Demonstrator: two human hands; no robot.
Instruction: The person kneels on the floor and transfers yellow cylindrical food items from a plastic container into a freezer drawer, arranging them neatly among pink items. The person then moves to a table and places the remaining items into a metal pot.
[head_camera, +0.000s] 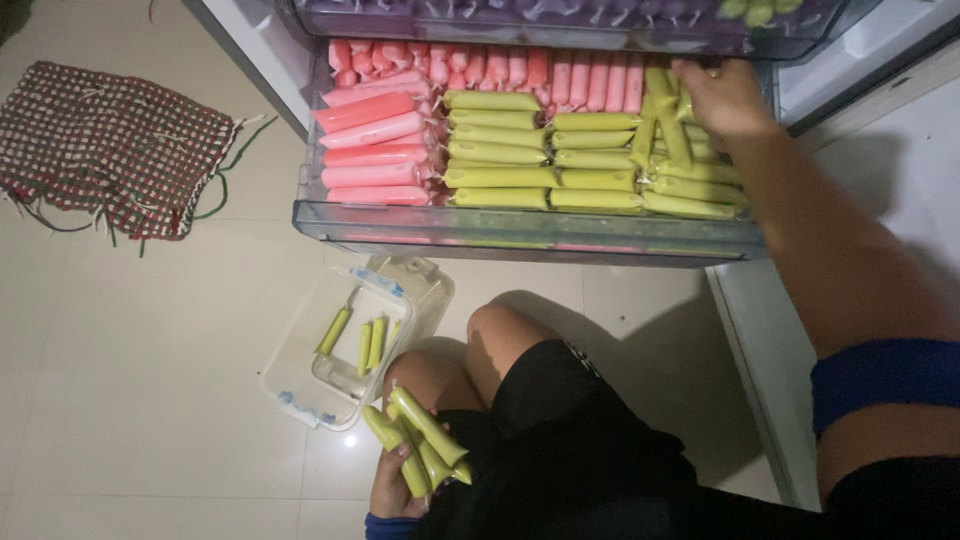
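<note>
Head view: the right hand (722, 98) reaches into the far right corner of a clear freezer drawer (520, 225), fingers curled down onto the upright green ice pops (668, 120) at that corner; whether it grips one or only presses on them cannot be told. The drawer holds rows of green ice-pop tubes (545, 160) laid flat across the centre and right, and pink ice-pop tubes (372, 150) stacked at the left and standing along the back wall. The left hand (398, 485) rests low beside the bent knee (495, 335), closed around a bundle of green tubes (420, 435) that fan upward from the palm. A clear plastic container (335, 350) sits on the tiled floor (150, 400) just left of the knee, with a few green tubes lying inside. A red-and-white woven mat (110, 145) lies on the floor, well apart at the upper left.
</note>
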